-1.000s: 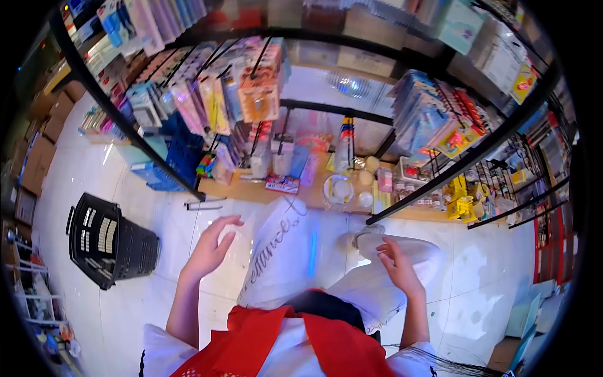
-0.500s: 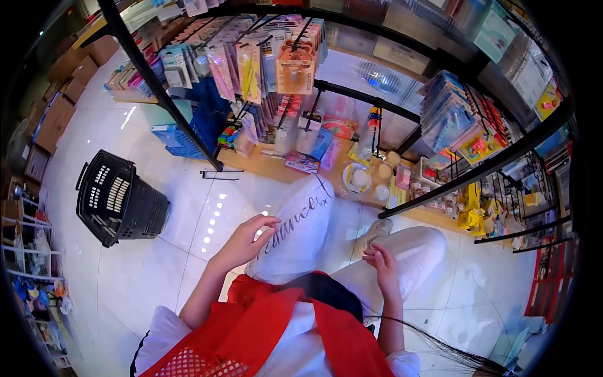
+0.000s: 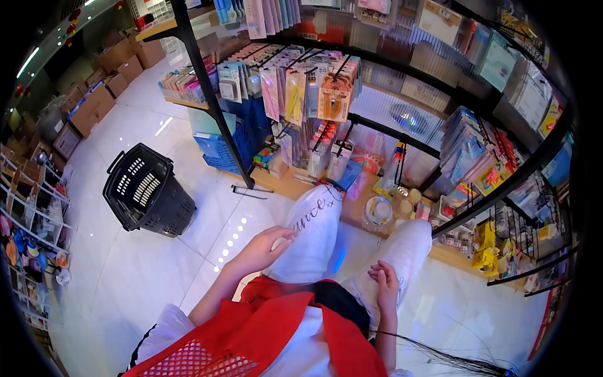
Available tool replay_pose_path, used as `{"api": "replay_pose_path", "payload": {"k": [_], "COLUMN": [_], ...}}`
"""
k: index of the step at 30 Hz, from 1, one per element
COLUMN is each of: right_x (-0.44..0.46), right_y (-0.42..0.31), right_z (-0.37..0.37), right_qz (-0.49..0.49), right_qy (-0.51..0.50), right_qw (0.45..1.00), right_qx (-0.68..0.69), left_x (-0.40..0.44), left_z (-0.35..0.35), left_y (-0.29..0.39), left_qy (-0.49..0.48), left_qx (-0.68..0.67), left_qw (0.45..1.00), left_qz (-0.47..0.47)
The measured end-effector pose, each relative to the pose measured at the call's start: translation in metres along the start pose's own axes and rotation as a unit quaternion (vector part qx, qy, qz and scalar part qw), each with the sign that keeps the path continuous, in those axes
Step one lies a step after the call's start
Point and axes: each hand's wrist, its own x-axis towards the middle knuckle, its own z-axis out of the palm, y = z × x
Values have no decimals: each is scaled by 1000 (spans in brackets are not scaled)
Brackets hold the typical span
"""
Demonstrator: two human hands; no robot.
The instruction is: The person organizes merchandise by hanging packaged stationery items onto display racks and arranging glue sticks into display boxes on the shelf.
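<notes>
My left hand (image 3: 265, 246) is beside my left knee, its fingertips at the white trouser leg (image 3: 314, 229) with dark lettering. It holds nothing, and its fingers are stretched out. My right hand (image 3: 386, 281) hovers over or rests on my right thigh (image 3: 402, 251); contact cannot be made out. Its fingers are loosely bent, with nothing visible in them. Ahead of my knees stands a display rack with hanging packs (image 3: 333, 94) and a low wooden shelf (image 3: 292, 191). A round white-rimmed item (image 3: 378, 210) lies on that shelf near my right knee.
A black plastic basket (image 3: 182, 210) stands on the tiled floor to the left. A blue crate (image 3: 220, 147) sits by the rack's black post (image 3: 220, 119). Metal hooks (image 3: 249, 192) lie near its foot. Cardboard boxes (image 3: 93, 114) are at the far left, yellow packs (image 3: 485, 251) at right.
The view has tilted up, so the rack and basket appear lower and farther right. My right knee has come up and inward, hiding the shoe. Both hands keep nearly the same pose.
</notes>
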Motion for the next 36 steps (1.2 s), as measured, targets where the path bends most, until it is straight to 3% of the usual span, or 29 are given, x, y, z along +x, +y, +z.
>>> {"api": "replay_pose_path", "payload": {"k": [20, 36], "right_x": [10, 7], "right_y": [13, 7], "right_z": [-2, 5], "right_qz": [-42, -70], "right_qy": [20, 66], "right_qw": [999, 967], "right_qx": [15, -237], "left_x": [-30, -28], "left_z": [-12, -7], "left_y": [-20, -26], "left_qy": [33, 3], "left_qx": [6, 13], "left_qw": [999, 999], "left_qz": [-16, -50]}}
